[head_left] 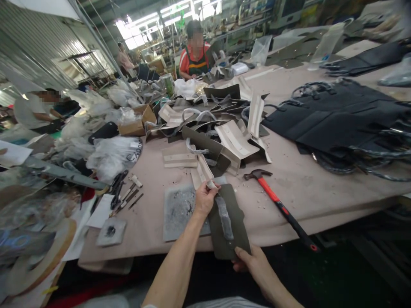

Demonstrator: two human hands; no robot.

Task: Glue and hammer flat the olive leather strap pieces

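A dark olive panel (239, 214) with rounded corners slants over the table's front edge. Along its middle runs a handle strap (224, 218) wrapped in clear plastic. My left hand (205, 199) is closed at the panel's far left corner, by the strap's upper end; something white shows at its fingertips. At the near edge, my right hand (252, 261) grips the panel, thumb on top and fingers underneath. Beneath and left of the panel lies a grey worn slab (180, 209). To the right rests a claw hammer (272, 194) with a red and black handle.
Beyond my hands is a pile of similar panels (236, 139), some pale side up. Black bag pieces (346, 115) with cords lie at right. Small hand tools (128, 196) and a small pale block (111, 232) are at left. A co-worker (194, 55) sits across the table.
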